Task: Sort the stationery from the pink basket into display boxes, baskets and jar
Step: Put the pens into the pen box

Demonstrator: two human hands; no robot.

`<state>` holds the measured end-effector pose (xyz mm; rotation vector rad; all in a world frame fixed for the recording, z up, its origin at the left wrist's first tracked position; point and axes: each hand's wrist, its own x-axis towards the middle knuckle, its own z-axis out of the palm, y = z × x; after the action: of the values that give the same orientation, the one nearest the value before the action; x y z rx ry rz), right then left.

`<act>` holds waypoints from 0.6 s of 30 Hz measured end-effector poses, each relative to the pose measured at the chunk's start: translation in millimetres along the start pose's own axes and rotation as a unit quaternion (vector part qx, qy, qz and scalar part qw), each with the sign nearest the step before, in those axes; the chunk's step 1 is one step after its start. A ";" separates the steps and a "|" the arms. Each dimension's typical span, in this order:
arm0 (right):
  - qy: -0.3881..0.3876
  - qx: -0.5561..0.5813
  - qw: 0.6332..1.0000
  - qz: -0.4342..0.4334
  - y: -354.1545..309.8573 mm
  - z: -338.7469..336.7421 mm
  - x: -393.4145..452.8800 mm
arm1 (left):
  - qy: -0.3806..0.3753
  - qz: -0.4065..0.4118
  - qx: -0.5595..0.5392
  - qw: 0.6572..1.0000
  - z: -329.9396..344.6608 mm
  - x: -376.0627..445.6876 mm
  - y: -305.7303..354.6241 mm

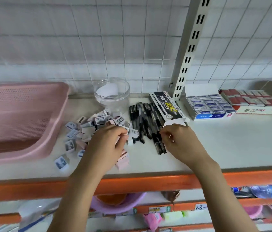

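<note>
The pink basket (20, 118) lies tipped on the shelf at the left, its inside bare. A heap of small wrapped erasers (83, 129) is spread beside it, and my left hand (108, 144) grips several of them at the heap's right edge. Black pens (144, 122) lie in a loose bundle right of the erasers. My right hand (177, 141) hovers over the lower pen ends with fingers curled; whether it pinches something is unclear. A black pen display box (165, 106) lies open beside the pens. A clear jar (112, 94) stands behind the erasers.
Two filled display boxes sit at the right: blue-labelled erasers (210, 104) and red-labelled ones (252, 101). A slotted white upright (188, 52) rises behind the pen box. The shelf's orange front edge (148, 181) runs below my arms, with more goods underneath.
</note>
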<state>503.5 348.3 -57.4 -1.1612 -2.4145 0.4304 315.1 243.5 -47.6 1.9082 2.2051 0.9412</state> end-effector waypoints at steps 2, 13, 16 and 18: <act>-0.013 -0.015 1.000 0.017 -5.5 -0.2 5.3 | -0.004 0.012 -0.008 1.000 1.6 1.9 -5.9; -0.043 -0.092 0.993 0.058 -18.6 -15.6 58.9 | 0.007 0.029 -0.032 0.999 -1.0 19.4 -4.8; -0.006 -0.075 0.994 0.074 0.4 -24.8 50.7 | -0.007 0.051 -0.002 0.999 -5.7 44.0 11.2; 0.004 -0.073 0.994 0.082 17.0 -30.5 38.1 | -0.037 0.076 0.015 0.996 0.2 72.1 25.9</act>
<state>508.6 391.5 -29.5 -1.4296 -2.3856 0.3017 321.7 310.8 -11.6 2.1126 2.0696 0.8457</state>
